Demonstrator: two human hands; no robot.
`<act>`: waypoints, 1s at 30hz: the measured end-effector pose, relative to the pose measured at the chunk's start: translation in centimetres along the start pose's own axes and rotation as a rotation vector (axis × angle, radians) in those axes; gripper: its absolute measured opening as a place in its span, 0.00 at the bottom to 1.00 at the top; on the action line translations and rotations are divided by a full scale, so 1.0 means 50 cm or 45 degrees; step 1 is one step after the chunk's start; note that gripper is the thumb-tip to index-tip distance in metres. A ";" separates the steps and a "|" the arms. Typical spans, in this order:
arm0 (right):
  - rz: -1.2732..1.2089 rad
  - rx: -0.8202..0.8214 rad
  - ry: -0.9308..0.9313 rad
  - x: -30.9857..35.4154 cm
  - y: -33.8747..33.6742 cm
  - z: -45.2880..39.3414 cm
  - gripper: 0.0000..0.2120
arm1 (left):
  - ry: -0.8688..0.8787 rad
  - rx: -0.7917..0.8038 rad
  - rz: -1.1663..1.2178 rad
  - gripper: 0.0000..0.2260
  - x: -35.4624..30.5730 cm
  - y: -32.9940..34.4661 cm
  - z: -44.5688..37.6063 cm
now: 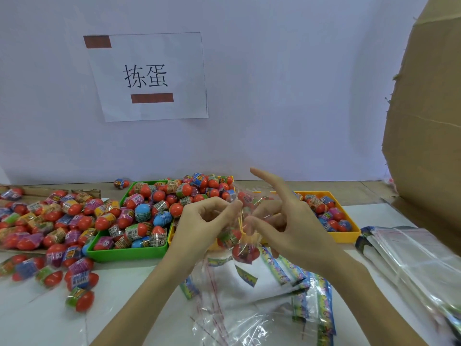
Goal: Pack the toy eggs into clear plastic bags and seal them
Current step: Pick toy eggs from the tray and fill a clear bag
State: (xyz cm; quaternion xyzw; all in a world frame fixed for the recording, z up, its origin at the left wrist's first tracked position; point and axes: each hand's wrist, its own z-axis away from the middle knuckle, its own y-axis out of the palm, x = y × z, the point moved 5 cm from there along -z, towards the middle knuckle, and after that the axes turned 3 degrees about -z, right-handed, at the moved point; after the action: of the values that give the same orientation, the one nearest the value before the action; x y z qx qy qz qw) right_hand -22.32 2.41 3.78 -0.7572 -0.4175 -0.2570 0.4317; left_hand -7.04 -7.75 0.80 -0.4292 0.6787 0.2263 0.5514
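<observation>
Between both hands, crinkled clear bag [239,236], red eggs inside

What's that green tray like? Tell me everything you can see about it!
The green tray is a shallow, bright green box that looks like plastic, with straight low walls. It sits flat on the white table, left of the hands and beside a yellow tray. It is heaped with toy eggs, mostly red with colourful wrappers, a few blue. More eggs lie loose around its left side. Neither hand touches it.
</observation>
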 end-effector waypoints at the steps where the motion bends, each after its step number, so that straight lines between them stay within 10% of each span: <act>1: 0.009 -0.020 -0.029 0.000 -0.002 0.000 0.37 | -0.048 0.108 0.015 0.17 0.004 0.003 -0.001; 6: 0.071 -0.123 -0.073 -0.007 -0.018 0.001 0.35 | -0.157 0.423 0.070 0.13 0.017 0.021 0.005; 16: 0.282 -0.658 -0.198 -0.025 -0.099 0.010 0.14 | -0.130 0.059 0.118 0.09 0.014 -0.013 -0.011; 19: 0.569 -0.581 -0.018 -0.069 -0.092 0.002 0.14 | -0.140 0.041 0.043 0.10 0.021 -0.014 -0.012; 25: 0.852 0.235 0.204 -0.141 -0.001 -0.014 0.41 | -0.069 0.174 -0.123 0.14 0.023 0.005 -0.011; 30: 0.738 0.057 0.202 -0.153 -0.008 -0.018 0.24 | -0.066 0.194 -0.148 0.16 0.024 0.009 -0.008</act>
State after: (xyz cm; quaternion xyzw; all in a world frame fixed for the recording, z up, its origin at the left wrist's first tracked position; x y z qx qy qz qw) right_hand -26.66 -1.41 -1.33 -0.8126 -0.1547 -0.1722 0.5349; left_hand -7.66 -8.24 -0.28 -0.4186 0.6533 0.1527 0.6121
